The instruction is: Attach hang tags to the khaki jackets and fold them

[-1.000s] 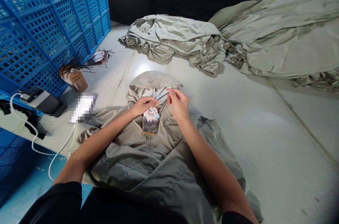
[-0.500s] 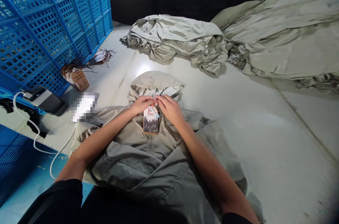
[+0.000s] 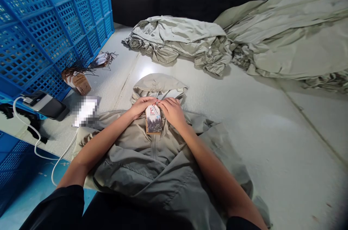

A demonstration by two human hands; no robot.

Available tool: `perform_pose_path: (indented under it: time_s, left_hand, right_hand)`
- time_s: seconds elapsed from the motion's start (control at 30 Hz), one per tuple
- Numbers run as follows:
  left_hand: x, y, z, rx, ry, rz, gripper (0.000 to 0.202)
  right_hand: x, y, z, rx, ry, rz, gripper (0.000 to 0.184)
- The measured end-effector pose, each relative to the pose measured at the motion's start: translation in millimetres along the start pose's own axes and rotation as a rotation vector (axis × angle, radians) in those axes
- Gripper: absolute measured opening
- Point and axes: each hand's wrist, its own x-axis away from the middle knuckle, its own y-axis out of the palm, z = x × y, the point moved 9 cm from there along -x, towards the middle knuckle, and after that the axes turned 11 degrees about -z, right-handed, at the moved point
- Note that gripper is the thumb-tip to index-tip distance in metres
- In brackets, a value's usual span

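Observation:
A grey-green hooded jacket lies face up before me, its hood pointing away. Just below the collar rests a hang tag printed with dark trees and a red logo, a small label across its upper part. My left hand and my right hand meet at the tag's top end, both closed in a pinch. Their fingertips nearly touch and cover the tag's upper end and any string there.
More grey-green garments lie bunched at the back, with a larger heap at right. A blue crate stands left. Beside it are brown tags with dark strings, a power bank with a white cable, and a blurred-out bright object.
Both hands stay pinched together at the tag's top, their fingers shifting slightly. The tag has tilted a little and its small label has turned. The whole view has shifted slightly.

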Motion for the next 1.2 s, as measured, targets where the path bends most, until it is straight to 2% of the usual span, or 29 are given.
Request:
perform_pose_path:
  time_s: [0.13,0.27,0.37,0.47,0.57,0.63,0.73,0.8,0.9,1.0,1.2]
  left_hand:
    - [0.8,-3.0,0.8,0.029,0.05,0.016,0.042]
    - [-0.1,-4.8,2.4,-0.081,0.107,0.035,0.04]
    - [0.2,-4.4,9.1,-0.313,0.171,0.056,0.034]
    - [5.0,4.2,23.4,-0.665,0.281,0.059,0.026]
    - [11.0,19.3,31.4,-0.948,0.363,0.007,0.023]
    - [12.8,25.6,31.7,-1.03,0.376,-0.033,0.023]
    - [12.0,26.2,31.5,-0.996,0.382,-0.055,0.027]
    - [10.1,20.8,32.7,-0.904,0.386,-0.027,0.032]
    - [6.7,9.3,32.2,-0.759,0.352,0.038,0.037]
    - [3.3,3.6,26.2,-0.642,0.284,0.037,0.041]
    - [-1.6,-1.3,5.8,-0.376,0.137,-0.031,0.039]
  right_hand:
    - [-0.5,-1.0,-4.4,0.027,-0.01,-0.013,0.032]
    - [-0.7,-4.9,-7.4,0.017,-0.028,-0.007,0.031]
    - [0.0,-8.3,-10.0,0.0,-0.034,0.017,0.03]
    - [1.8,-12.7,-11.9,-0.012,-0.018,0.062,0.032]
    - [2.3,-14.1,-14.4,-0.038,-0.015,0.073,0.034]
    - [1.4,-13.6,-13.9,-0.089,-0.011,0.066,0.036]
    - [0.4,-14.3,-2.1,-0.291,0.063,0.094,0.038]
    - [0.6,-11.2,9.2,-0.502,0.129,0.111,0.037]
    - [-0.3,0.9,14.8,-0.749,0.148,0.055,0.033]
    - [0.8,9.6,15.3,-0.831,0.139,0.037,0.032]
    - [9.5,19.6,30.9,-0.882,0.265,0.138,0.031]
